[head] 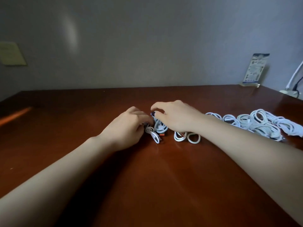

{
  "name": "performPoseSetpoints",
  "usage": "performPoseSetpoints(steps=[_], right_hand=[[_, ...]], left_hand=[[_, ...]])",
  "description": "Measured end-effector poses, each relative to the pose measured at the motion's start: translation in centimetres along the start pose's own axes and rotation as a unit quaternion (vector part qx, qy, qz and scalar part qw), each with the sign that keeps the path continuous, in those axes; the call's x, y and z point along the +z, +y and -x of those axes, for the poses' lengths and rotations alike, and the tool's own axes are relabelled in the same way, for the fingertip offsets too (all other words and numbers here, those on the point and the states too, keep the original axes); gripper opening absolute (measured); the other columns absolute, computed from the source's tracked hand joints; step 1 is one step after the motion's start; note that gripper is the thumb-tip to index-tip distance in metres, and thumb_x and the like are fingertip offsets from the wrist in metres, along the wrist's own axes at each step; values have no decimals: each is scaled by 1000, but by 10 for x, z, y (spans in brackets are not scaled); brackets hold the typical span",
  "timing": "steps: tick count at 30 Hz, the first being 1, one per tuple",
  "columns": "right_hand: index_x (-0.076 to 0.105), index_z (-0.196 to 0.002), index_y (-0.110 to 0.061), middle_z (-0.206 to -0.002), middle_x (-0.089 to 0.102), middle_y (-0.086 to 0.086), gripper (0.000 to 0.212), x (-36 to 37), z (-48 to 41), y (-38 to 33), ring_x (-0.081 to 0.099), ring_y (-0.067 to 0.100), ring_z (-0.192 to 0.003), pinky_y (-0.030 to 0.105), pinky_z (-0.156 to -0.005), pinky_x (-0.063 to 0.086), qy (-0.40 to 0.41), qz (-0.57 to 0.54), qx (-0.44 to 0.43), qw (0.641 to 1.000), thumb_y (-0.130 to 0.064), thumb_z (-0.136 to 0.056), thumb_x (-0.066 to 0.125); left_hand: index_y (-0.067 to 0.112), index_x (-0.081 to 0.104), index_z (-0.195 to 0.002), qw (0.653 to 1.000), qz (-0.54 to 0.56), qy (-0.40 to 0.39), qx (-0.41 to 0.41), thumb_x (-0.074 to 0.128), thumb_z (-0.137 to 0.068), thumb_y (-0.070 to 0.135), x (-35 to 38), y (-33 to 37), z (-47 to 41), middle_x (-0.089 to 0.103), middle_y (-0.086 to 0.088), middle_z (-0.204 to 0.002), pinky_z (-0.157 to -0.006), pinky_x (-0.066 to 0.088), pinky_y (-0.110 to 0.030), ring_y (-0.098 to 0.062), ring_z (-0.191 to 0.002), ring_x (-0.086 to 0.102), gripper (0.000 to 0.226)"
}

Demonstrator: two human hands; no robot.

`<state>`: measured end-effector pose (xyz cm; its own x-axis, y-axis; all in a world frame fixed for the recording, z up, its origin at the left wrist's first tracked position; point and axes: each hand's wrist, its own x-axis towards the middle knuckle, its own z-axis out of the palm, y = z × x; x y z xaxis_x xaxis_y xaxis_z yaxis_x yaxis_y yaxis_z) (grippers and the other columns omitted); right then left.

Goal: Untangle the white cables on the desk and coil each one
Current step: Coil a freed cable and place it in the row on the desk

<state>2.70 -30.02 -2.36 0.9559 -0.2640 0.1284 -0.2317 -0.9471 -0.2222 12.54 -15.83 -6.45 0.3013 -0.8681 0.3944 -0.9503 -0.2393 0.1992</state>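
Observation:
On the brown desk (147, 177) lies a small bundle of white cable (159, 126) with an orange-tipped plug (162, 134) at its near side. My left hand (129, 126) has its fingers curled at the bundle's left edge and pinches a thin white loop there. My right hand (175, 117) arches over the bundle from the right, fingertips curled down onto its top. Two small white loops (186, 137) lie just right of the bundle, under my right wrist.
A long heap of white coiled cables (257, 122) stretches along the desk to the right. A standing printed card (255, 69) and a wall socket with plugged leads (293, 89) sit at the back right. A yellow note (12, 54) hangs on the wall at left.

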Motion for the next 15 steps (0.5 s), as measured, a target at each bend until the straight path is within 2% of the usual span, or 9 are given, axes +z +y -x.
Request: performPoseSetpoints(steps=[1, 2, 4, 5, 6, 8, 10, 12, 15], right_hand=[[52, -126, -37, -79, 49, -9, 33, 3, -3, -1, 47, 16, -73, 28, -62, 33, -8, 6, 1, 1000, -35, -99, 33], [52, -125, -36, -82, 51, -7, 32, 6, -6, -3, 49, 18, -87, 29, -67, 33, -18, 17, 2, 1000, -33, -99, 33], [54, -119, -32, -78, 49, -6, 28, 13, -9, -6, 41, 23, -115, 30, -74, 29, -30, 41, 2, 999, -29, -99, 35], [54, -114, -30, -74, 45, -8, 24, 14, -8, -8, 39, 23, -117, 30, -74, 28, -26, 44, 1, 999, -27, -98, 36], [54, -108, -28, -71, 44, -8, 20, 14, -7, -9, 40, 23, -112, 29, -71, 28, -21, 35, 2, 999, -24, -96, 39], [52, -100, -26, -70, 48, -7, 16, 11, 1, -11, 44, 21, -94, 29, -58, 26, -8, 4, 0, 1000, -18, -91, 42], [50, -96, -26, -68, 51, -5, 13, 4, 15, -11, 46, 18, -77, 28, -52, 26, 18, -28, -13, 999, -18, -88, 44], [48, -92, -28, -62, 51, -4, 10, -9, 35, -11, 46, 15, -60, 30, -53, 34, 49, -61, -25, 997, -20, -86, 46], [45, -90, -31, -61, 54, -4, 12, -32, 75, -5, 50, 16, -56, 34, -58, 43, 62, -84, -37, 994, -21, -85, 48]], left_hand=[[19, 66, -116, 1000, 7, -8, 12, 51, -82, -4, 0, -4, 2, 64, 7, -114, -94, 41, -28, -15, -113, 45, 44], [19, 65, -118, 1000, 8, -20, 19, 53, -82, -3, 1, -7, 3, 63, 7, -116, -95, 40, -26, -14, -115, 44, 44], [20, 64, -120, 999, 0, -27, 30, 57, -85, 3, 2, -12, 6, 61, 6, -120, -96, 39, -25, -14, -118, 42, 39], [20, 64, -119, 999, -7, -26, 36, 59, -87, 7, 1, -13, 8, 62, 6, -121, -96, 40, -26, -15, -118, 42, 36], [21, 66, -117, 998, -18, -24, 46, 59, -88, 12, 0, -13, 9, 63, 7, -120, -93, 43, -29, -14, -117, 43, 31], [24, 70, -104, 992, -71, -9, 102, 50, -88, 27, -6, -9, 13, 67, 9, -110, -79, 51, -36, -11, -109, 46, 26], [26, 70, -92, 980, -127, -8, 151, 42, -84, 35, -13, 0, 18, 68, 10, -101, -68, 50, -32, -10, -101, 47, 31], [25, 69, -92, 971, -150, -7, 184, 40, -88, 35, -18, 16, 25, 67, 11, -98, -70, 38, -23, -11, -99, 50, 31], [23, 69, -98, 964, -139, 5, 229, 38, -93, 35, -26, 53, 32, 67, 9, -101, -70, 34, -24, -15, -97, 57, 34]])
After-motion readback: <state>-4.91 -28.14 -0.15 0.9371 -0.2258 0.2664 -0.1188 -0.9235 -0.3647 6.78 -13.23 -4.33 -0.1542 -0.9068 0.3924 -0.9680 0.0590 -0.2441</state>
